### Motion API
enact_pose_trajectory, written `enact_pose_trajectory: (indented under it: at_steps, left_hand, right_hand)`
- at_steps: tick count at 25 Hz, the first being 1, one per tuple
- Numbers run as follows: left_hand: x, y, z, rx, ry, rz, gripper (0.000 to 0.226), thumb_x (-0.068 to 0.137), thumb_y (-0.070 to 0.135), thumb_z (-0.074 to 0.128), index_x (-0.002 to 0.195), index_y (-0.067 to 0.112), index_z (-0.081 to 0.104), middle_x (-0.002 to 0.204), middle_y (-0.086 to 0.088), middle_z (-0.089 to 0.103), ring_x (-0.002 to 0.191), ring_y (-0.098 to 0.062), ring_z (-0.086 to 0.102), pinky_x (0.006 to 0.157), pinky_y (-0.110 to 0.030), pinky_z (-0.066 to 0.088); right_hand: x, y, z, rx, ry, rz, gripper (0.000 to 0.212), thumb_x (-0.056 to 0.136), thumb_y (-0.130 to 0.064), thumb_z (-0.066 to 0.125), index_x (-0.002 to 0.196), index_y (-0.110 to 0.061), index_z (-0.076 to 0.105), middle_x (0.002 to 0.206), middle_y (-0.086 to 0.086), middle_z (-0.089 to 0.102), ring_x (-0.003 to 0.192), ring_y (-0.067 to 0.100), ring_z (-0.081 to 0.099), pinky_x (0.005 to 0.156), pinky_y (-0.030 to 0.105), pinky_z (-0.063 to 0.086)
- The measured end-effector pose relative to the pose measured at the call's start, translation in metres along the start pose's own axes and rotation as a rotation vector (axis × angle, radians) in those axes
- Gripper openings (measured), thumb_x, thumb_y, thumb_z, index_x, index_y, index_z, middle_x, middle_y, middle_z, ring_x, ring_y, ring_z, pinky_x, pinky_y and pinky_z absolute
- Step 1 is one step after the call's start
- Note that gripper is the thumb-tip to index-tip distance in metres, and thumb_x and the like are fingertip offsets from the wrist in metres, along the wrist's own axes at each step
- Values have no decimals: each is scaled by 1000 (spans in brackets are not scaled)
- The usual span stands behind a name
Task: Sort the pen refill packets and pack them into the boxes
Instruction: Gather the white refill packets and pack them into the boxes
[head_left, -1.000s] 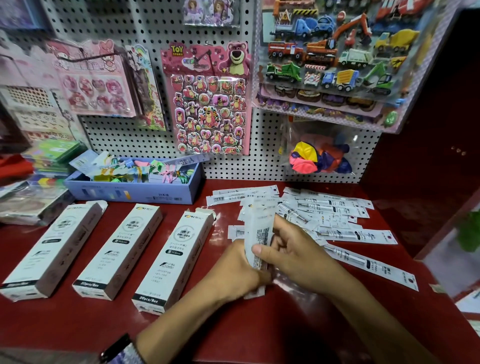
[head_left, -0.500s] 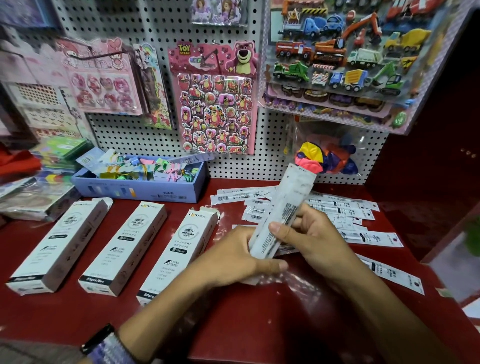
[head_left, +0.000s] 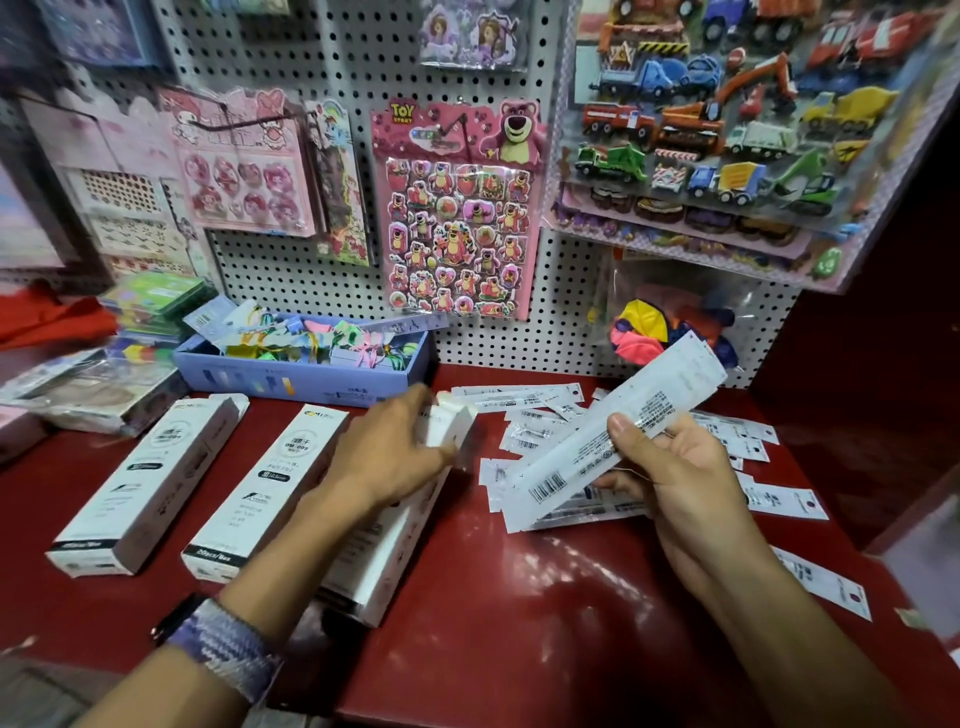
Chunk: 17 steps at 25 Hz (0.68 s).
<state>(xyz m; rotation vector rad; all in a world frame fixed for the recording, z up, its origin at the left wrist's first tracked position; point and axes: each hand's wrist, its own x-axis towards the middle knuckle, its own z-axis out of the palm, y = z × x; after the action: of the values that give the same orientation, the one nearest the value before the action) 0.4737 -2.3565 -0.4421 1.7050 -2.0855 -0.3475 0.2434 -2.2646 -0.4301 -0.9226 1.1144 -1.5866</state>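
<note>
right hand (head_left: 675, 478) pinches a stack of refill packets (head_left: 613, 447) tilted toward the box (head_left: 410, 519), whose open end the left hand (head_left: 389, 457) grips, seemingly to load it

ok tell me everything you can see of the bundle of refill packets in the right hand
The bundle of refill packets is a flat stack of long white sleeves, plastic by their look, printed with barcodes and small text. The right hand holds it in the air near its middle, thumb on top, tilted up to the right above loose packets.
</note>
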Motion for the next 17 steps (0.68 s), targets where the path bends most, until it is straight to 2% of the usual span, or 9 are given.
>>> enact_pose_trajectory:
  at_steps: [3, 5, 8, 10, 12, 14, 17]
  left_hand:
    - [-14, 22, -18, -160, 291, 156, 39, 74, 47, 72, 96, 30, 45, 84, 11, 56, 72, -14, 57, 59, -32, 40]
    - [-28, 32, -22, -197, 356, 283, 42, 74, 49, 72, 97, 29, 43, 88, 12, 50, 66, -11, 53, 57, -33, 44]
    - [-46, 44, -21, -182, 430, 451, 41, 76, 47, 66, 106, 26, 47, 105, 8, 48, 74, -12, 56, 57, -35, 52]
    - [-49, 49, -17, -204, 450, 481, 49, 75, 43, 66, 118, 27, 48, 116, 5, 46, 86, -13, 58, 62, -34, 56]
    - [-49, 49, -12, -201, 442, 472, 55, 75, 41, 67, 126, 30, 48, 124, 2, 44, 94, -16, 60, 68, -36, 58]
    - [-45, 47, -8, -216, 461, 470, 53, 76, 41, 69, 125, 31, 51, 128, 3, 44, 98, -16, 61, 75, -32, 57]
    - [-42, 46, -8, -280, 496, 469, 50, 76, 40, 75, 121, 31, 57, 126, 5, 49, 93, -3, 58, 79, -21, 52]
  right_hand:
    - [-2, -9, 1, 128, 16, 17, 46, 81, -18, 63, 121, 4, 56, 100, 14, 75, 82, 20, 74, 59, 25, 58]
    - [-4, -17, 1, 207, 18, 27, 41, 80, -18, 62, 115, 2, 58, 99, 15, 75, 84, 21, 74, 62, 28, 59]
    - [-6, -39, 8, 340, 7, -22, 24, 81, -17, 60, 103, -7, 61, 100, 14, 73, 89, 21, 72, 69, 34, 61]
    - [-5, -56, 17, 371, -7, -110, 24, 82, -17, 60, 104, -9, 60, 106, 15, 71, 97, 23, 70, 81, 39, 61]
    - [-2, -67, 27, 318, 14, -219, 27, 82, -17, 62, 107, -9, 58, 104, 14, 71, 96, 26, 70, 82, 40, 58]
    - [1, -72, 36, 232, 57, -320, 28, 80, -16, 65, 106, -9, 58, 100, 13, 72, 93, 28, 69, 78, 41, 58]
    - [8, -74, 49, 165, 119, -443, 22, 77, -15, 68, 97, -15, 60, 95, 6, 76, 95, 25, 71, 89, 41, 58]
